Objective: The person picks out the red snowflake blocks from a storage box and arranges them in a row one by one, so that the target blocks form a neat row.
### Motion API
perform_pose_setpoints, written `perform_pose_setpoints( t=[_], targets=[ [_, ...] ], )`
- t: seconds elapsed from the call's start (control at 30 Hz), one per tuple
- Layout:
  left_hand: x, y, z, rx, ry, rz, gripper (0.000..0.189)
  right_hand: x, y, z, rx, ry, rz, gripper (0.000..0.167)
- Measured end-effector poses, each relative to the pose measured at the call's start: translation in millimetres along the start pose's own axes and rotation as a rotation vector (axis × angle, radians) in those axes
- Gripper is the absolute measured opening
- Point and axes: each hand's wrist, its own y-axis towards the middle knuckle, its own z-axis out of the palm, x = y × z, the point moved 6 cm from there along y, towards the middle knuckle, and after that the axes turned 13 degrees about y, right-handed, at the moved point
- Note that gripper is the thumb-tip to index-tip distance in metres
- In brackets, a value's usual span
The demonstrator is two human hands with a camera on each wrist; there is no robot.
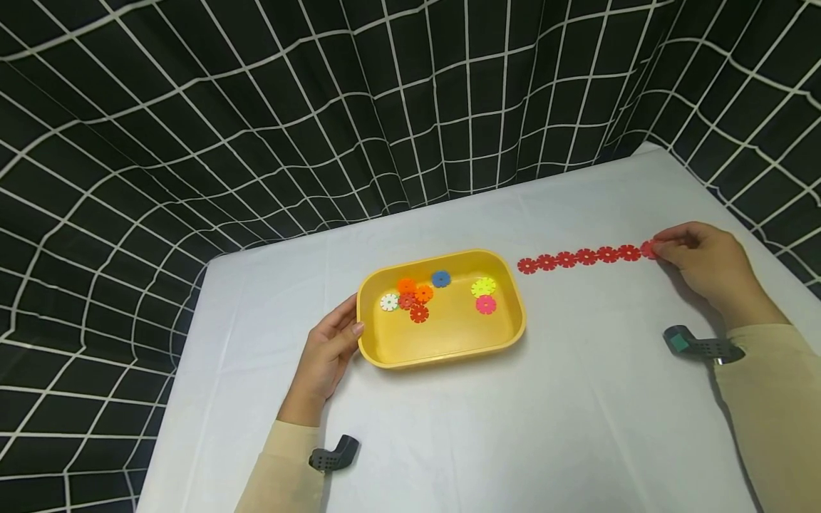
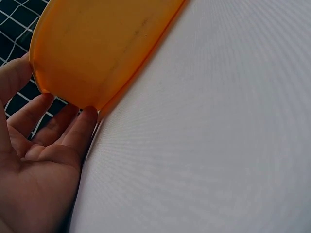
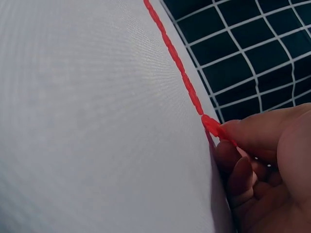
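My left hand [image 1: 329, 354] grips the left end of a shallow yellow plastic tray [image 1: 442, 358], thumb at the rim; in the left wrist view its fingertips [image 2: 89, 114] touch the tray's end wall. To the right, a straight row of several red notched plastic discs [image 1: 586, 256] lies on the table. My right hand [image 1: 708, 267] pinches the pinkish-red disc [image 1: 648, 249] at the row's right end between thumb and fingers. The right wrist view shows that disc [image 3: 211, 125] slightly tilted against the row's end. Whether it is joined to its neighbour cannot be seen.
Inside the tray lie loose discs: white [image 1: 389, 302], orange [image 1: 424, 293], red [image 1: 419, 313], blue [image 1: 441, 278], yellow [image 1: 484, 287] and pink [image 1: 485, 304]. A white cloth covers the table [image 1: 481, 427]. Black curtains with a white grid [image 1: 436, 92] stand behind and at both sides.
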Motion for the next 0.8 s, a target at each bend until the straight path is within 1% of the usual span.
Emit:
perform_pose_setpoints(
  t=[0.1,0.33,0.47,0.57,0.67,0.8],
  targets=[
    [-0.2,-0.4,0.1,-0.001,0.001,0.000,0.055,0.2,-0.6,0.0,0.001,0.007,0.004,0.057],
    [-0.7,-0.4,0.5,0.008,-0.008,0.008,0.056,-2.7,-1.0,-0.8,-0.017,0.044,0.049,0.067],
    [-0.2,-0.3,0.1,0.011,-0.009,0.012,0.056,-4.7,-0.4,-0.9,-0.029,0.054,0.054,0.068],
    [0.3,0.0,-0.1,0.013,-0.010,0.014,0.056,-5.5,0.6,-1.4,-0.035,0.084,0.044,0.068],
    [0.6,0.3,-0.3,0.013,-0.008,0.015,0.056,-5.4,1.3,-2.3,-0.045,0.146,0.028,0.063],
    [0.7,0.4,-0.4,0.013,-0.007,0.015,0.056,-4.4,0.5,-3.9,-0.054,0.265,0.011,0.043]
  ],
)
